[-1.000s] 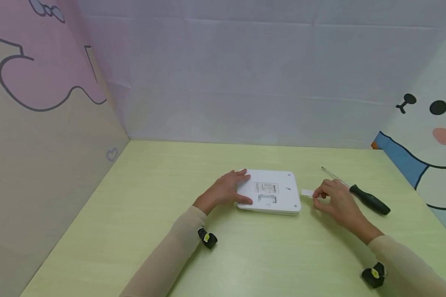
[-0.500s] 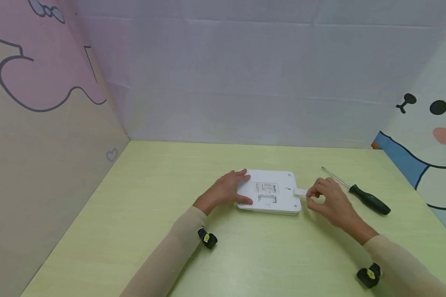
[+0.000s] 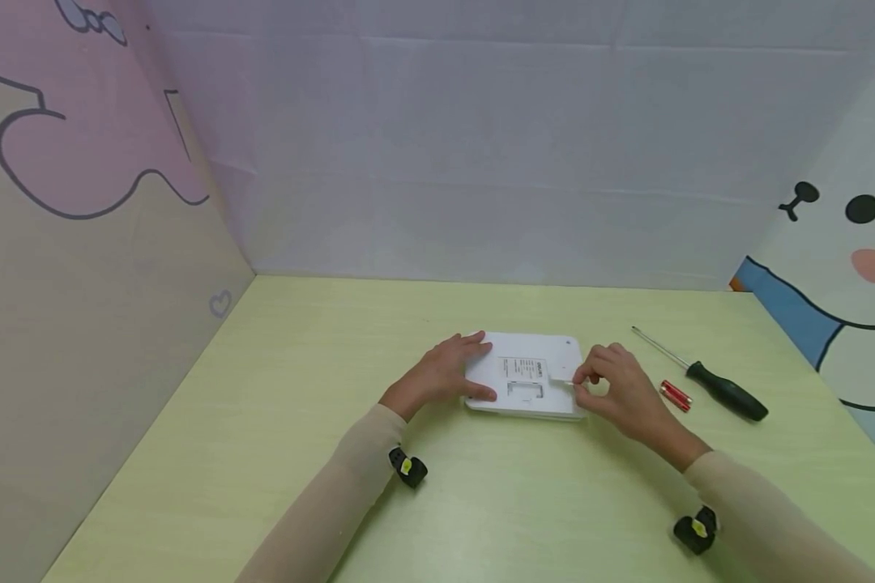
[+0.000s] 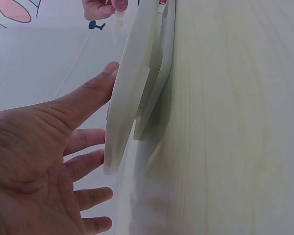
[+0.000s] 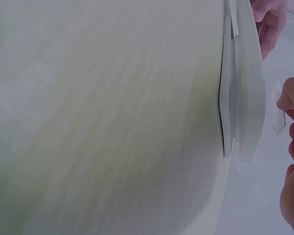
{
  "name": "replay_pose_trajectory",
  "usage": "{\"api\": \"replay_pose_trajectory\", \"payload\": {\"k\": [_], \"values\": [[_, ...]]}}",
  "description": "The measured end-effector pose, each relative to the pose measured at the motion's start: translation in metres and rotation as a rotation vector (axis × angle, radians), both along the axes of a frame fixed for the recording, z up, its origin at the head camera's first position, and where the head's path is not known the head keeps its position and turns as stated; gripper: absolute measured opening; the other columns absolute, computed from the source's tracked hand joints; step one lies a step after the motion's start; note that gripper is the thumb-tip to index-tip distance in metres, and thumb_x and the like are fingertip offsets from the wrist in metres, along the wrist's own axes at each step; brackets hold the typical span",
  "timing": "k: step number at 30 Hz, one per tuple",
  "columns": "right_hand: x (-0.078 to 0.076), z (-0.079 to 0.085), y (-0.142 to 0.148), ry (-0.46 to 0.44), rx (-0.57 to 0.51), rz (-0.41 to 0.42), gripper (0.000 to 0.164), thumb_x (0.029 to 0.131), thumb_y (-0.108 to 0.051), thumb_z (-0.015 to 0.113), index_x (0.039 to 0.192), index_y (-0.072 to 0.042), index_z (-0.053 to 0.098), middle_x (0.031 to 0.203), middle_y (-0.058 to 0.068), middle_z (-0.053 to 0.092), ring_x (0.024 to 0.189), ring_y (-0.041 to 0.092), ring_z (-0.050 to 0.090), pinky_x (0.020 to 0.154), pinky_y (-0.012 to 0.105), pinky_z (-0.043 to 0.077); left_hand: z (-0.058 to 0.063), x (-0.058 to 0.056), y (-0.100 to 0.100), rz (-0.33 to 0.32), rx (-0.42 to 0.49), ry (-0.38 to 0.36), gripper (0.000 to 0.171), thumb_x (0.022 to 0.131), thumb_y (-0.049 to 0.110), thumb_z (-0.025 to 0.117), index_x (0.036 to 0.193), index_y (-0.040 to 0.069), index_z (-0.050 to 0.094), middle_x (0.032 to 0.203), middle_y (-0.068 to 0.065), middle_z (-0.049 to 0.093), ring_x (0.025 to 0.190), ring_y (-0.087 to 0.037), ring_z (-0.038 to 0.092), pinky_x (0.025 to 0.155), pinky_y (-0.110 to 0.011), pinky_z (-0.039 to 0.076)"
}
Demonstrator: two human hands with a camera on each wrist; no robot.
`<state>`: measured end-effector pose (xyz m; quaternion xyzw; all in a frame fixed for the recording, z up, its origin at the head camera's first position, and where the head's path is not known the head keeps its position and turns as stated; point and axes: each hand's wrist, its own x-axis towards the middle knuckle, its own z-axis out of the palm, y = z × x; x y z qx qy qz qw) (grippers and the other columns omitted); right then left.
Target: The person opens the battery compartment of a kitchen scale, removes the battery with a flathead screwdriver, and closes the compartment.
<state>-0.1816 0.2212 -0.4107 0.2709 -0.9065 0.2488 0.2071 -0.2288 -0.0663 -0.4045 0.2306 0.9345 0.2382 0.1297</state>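
Note:
A flat white device (image 3: 565, 353) lies on the table with its labelled underside up and a recessed battery compartment (image 3: 527, 391) exposed. My left hand (image 3: 445, 371) rests on its left end, thumb and fingers spread and fairly straight; the left wrist view shows the thumb (image 4: 95, 88) against the device's face. My right hand (image 3: 620, 397) pinches a small white battery cover (image 3: 560, 379) between thumb and fingertips, over the device's right part. In the right wrist view the cover (image 5: 278, 110) is held a little apart from the device (image 5: 250, 83).
Red batteries (image 3: 676, 395) lie on the table just right of my right hand. Beyond them is a screwdriver (image 3: 725, 390) with a dark green handle, its shaft pointing to the back left. A pale wall (image 3: 437, 162) closes off the table's back edge.
My right hand has moved left with the battery cover, from beside the device to over it. The red batteries have come into sight behind it. The left hand stays put.

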Motion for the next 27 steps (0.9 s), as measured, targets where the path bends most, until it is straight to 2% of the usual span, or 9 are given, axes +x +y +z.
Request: {"api": "replay_pose_trajectory", "payload": {"k": [13,20,27], "values": [[-0.002,-0.002,-0.029,-0.009,0.001,0.059,0.015,0.073,-0.006,0.076,0.075,-0.016,0.065,0.073,-0.008,0.049,0.076,0.009,0.038,0.069,0.026,0.031,0.002,0.000,0.003,-0.011,-0.029,0.011,0.089,0.078,0.049,0.078,0.151,0.019,0.038,0.163,0.005,0.023,0.151,-0.032,0.017,0.122,-0.048,0.017],[-0.002,-0.005,-0.040,0.033,0.019,0.103,0.013,0.072,-0.008,0.074,0.072,-0.017,0.065,0.071,-0.009,0.050,0.075,0.007,0.038,0.068,0.025,0.033,0.002,-0.001,0.003,-0.016,-0.028,0.011,0.088,0.079,0.050,0.077,0.151,0.018,0.039,0.163,0.005,0.023,0.151,-0.033,0.018,0.122,-0.049,0.017],[-0.001,-0.007,-0.046,0.060,0.045,0.111,0.012,0.071,-0.009,0.074,0.071,-0.018,0.065,0.071,-0.010,0.050,0.073,0.007,0.038,0.066,0.025,0.033,0.001,-0.001,0.004,-0.011,-0.024,0.009,0.088,0.079,0.050,0.078,0.151,0.018,0.039,0.163,0.005,0.023,0.151,-0.033,0.018,0.122,-0.048,0.018]]}}
